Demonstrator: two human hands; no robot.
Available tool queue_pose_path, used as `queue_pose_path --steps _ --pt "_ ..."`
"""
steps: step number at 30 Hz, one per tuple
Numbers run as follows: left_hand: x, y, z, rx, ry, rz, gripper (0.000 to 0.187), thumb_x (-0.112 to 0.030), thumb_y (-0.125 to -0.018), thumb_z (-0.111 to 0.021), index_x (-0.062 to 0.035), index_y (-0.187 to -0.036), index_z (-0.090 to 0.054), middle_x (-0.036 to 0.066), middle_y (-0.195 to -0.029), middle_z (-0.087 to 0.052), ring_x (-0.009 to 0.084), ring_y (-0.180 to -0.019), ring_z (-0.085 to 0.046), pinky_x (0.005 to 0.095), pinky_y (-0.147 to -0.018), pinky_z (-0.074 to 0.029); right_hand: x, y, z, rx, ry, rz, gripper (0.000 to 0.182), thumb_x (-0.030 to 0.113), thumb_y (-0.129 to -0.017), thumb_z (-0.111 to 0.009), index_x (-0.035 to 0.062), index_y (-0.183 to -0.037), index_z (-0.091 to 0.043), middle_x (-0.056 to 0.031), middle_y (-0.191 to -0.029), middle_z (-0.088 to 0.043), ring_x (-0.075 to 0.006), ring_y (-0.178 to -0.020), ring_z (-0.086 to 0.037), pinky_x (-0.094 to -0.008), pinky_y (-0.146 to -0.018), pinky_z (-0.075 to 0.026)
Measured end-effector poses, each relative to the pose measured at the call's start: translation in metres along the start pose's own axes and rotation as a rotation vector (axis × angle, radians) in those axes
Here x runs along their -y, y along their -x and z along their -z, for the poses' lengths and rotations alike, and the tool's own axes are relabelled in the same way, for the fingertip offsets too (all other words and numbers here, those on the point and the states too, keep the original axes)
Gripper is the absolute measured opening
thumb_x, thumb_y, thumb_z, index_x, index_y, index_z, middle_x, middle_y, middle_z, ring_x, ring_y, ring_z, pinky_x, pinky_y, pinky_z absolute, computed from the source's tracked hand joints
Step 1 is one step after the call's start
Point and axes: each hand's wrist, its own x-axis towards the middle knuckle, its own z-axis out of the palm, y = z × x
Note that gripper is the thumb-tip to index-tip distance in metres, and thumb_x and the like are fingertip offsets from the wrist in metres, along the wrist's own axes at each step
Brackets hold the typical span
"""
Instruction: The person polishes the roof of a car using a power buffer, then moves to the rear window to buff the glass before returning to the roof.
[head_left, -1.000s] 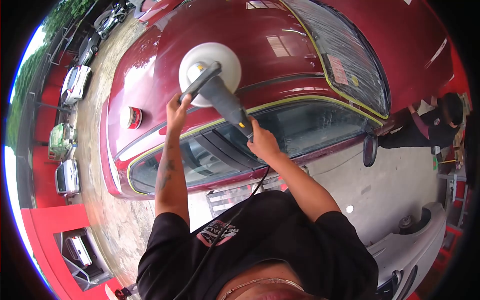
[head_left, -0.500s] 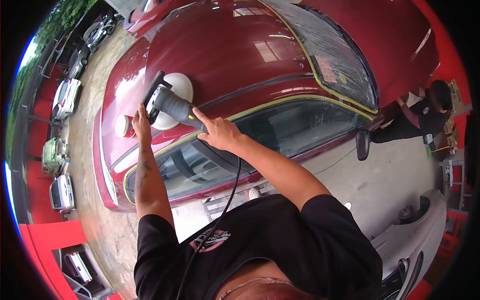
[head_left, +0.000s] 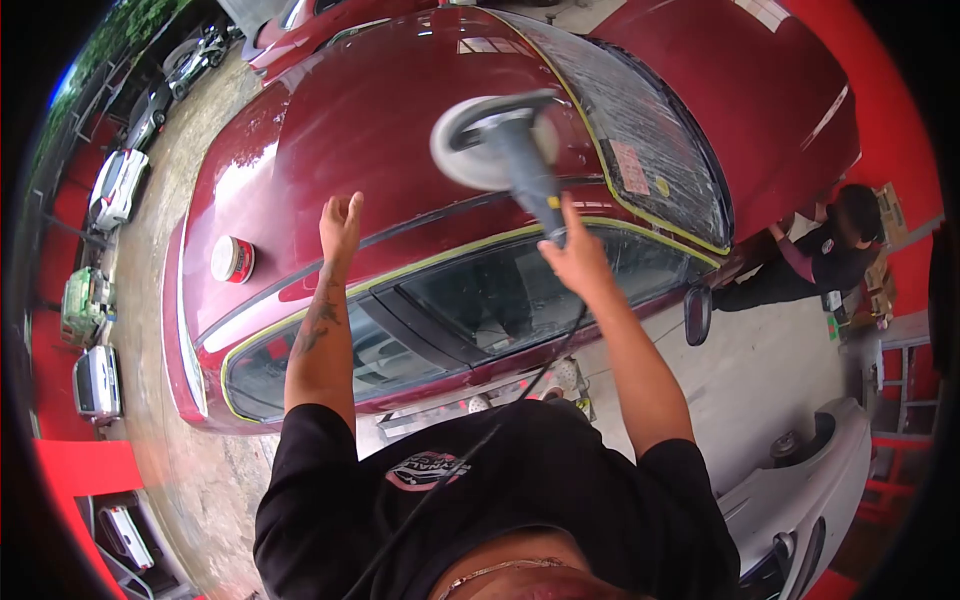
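Note:
My right hand (head_left: 576, 255) grips the rear handle of a corded car polisher (head_left: 525, 165), slightly blurred by motion. Its round white pad (head_left: 460, 165) is tilted over the maroon car roof (head_left: 400, 120), toward the windshield side. The D-shaped front handle of the tool has no hand on it. My left hand (head_left: 341, 225) hovers over the near roof edge, empty, with thumb and fingers apart. To its left, a red and white tub (head_left: 232, 259) rests on the maroon bodywork. The power cord (head_left: 560, 350) runs down from the polisher and across my black shirt.
Yellow-green masking tape (head_left: 440, 244) borders the side windows and windshield (head_left: 660, 140). A side mirror (head_left: 698, 316) juts out at the right. A person in dark clothes (head_left: 835, 250) stands by the hood. A grey car body part (head_left: 800, 490) lies lower right; parked cars line the left.
The polisher has swung right across the roof toward the windshield in my right hand. My left hand has let go of its front handle and moved right, away from the tub.

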Motion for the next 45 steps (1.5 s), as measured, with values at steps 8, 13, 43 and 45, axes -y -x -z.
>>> queue_pose_path --steps 8,13,43,45 --pt "0.055 0.048 -0.015 -0.164 -0.388 -0.15 0.047 -0.043 -0.096 -0.07 -0.0088 -0.066 -0.059 0.008 -0.078 -0.062 0.033 -0.084 -0.059 0.0504 -0.078 -0.044 -0.007 -0.025 0.038 0.021 -0.124 -0.199 0.098 0.018 -0.086 -0.073 0.0233 -0.167 -0.017 -0.0186 -0.09 -0.072 -0.0246 -0.061 -0.071 -0.0384 -0.06 -0.058" --pt "0.037 0.056 -0.006 -0.198 -0.402 -0.158 0.044 -0.04 -0.095 -0.07 -0.0098 -0.065 -0.059 0.005 -0.073 -0.062 0.0308 -0.081 -0.06 0.0469 -0.078 -0.044 0.032 -0.038 -0.021 0.12 0.059 0.047 0.097 0.015 -0.087 -0.072 0.0239 -0.167 -0.018 -0.0202 -0.087 -0.072 -0.0324 -0.069 -0.074 -0.0435 -0.067 -0.058" --pt "0.032 0.056 -0.001 -0.211 -0.206 -0.043 0.037 -0.038 -0.09 -0.069 -0.0101 -0.065 -0.066 0.005 -0.063 -0.063 0.0268 -0.072 -0.064 0.0428 -0.075 -0.048 0.097 -0.187 -0.067 0.112 -0.146 -0.045 0.076 0.005 -0.089 -0.069 0.0172 -0.156 -0.035 -0.0072 -0.079 -0.064 -0.0155 -0.051 -0.06 -0.0336 -0.045 -0.053" --pt "0.032 0.056 0.0 -0.205 -0.215 -0.051 0.038 -0.039 -0.09 -0.069 -0.0102 -0.065 -0.066 0.005 -0.063 -0.064 0.027 -0.073 -0.064 0.0433 -0.075 -0.048 0.077 -0.192 -0.047 0.062 -0.16 -0.087 0.068 0.005 -0.089 -0.068 0.0138 -0.15 -0.037 -0.0089 -0.076 -0.063 -0.017 -0.05 -0.061 -0.0346 -0.043 -0.052"
